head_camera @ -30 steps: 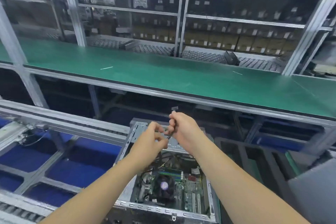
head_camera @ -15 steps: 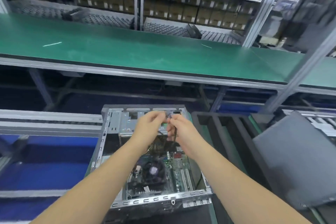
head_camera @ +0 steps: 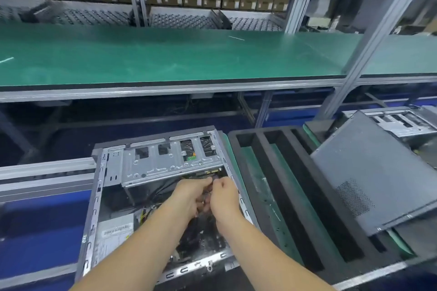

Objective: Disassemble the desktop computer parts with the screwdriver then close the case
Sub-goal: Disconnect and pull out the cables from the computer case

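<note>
An open desktop computer case (head_camera: 95, 210) lies on its side low in the head view, its silver drive cage (head_camera: 163, 163) at the far end. My left hand (head_camera: 189, 196) and my right hand (head_camera: 224, 198) are close together inside the case just below the cage, both pinched on thin cables (head_camera: 207, 196) between them. My forearms hide much of the motherboard. The power supply (head_camera: 115, 234) with its white label sits at the case's left. The grey side panel (head_camera: 376, 172) leans to the right. No screwdriver shows.
A black foam tray with long slots (head_camera: 283, 184) lies right of the case on a green mat. A long green bench top (head_camera: 165, 56) runs across behind, with shelves of boxes beyond. An aluminium post (head_camera: 369, 40) rises at right. Another open case (head_camera: 397, 120) sits far right.
The view has swung down and left onto the case. My two hands have dropped from above the drive cage to inside the case below it, still pinched on the cables.
</note>
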### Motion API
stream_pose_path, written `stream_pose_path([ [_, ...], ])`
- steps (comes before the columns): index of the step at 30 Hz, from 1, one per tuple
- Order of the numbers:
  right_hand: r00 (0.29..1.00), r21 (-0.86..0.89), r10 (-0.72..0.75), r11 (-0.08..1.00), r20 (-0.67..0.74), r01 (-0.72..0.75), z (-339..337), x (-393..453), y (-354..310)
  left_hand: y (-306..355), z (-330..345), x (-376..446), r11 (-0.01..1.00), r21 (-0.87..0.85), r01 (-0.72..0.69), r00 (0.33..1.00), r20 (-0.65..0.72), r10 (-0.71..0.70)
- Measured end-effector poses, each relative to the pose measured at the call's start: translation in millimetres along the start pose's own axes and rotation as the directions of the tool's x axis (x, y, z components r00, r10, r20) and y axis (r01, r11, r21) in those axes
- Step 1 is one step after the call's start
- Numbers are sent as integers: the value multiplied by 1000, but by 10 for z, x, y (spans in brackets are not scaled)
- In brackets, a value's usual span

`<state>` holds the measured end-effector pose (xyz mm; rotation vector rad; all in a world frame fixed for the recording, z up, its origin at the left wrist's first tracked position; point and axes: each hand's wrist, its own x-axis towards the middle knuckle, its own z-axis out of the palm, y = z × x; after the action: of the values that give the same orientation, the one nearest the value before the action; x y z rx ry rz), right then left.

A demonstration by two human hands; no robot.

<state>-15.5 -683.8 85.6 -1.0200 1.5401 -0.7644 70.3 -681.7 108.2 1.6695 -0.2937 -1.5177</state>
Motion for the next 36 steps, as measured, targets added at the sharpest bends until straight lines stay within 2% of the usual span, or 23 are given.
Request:
stream_pose_path([
  [3, 994, -97, -80, 993, -71, 73, 39, 48, 10, 22, -8, 60, 998, 31, 53, 998, 21, -54],
  [11, 958, -140, -197, 975, -207, 170, 129, 93, 65, -17, 56, 173, 990, -105, 91, 995, 36, -88],
  [18, 964, 26, -129, 990, -234, 139, 237, 135, 105, -31, 80, 216, 980, -195, 42, 999, -14, -45],
  [24, 960, 57, -131, 987, -249, 150, 265, 150, 122, -51, 108, 181, 953, -301, 27, 999, 43, -15],
  [36, 960, 113, -109, 983, -257, 142, 271, 121, 91, -102, 122, 145, 930, -367, -9, 999, 42, 26],
])
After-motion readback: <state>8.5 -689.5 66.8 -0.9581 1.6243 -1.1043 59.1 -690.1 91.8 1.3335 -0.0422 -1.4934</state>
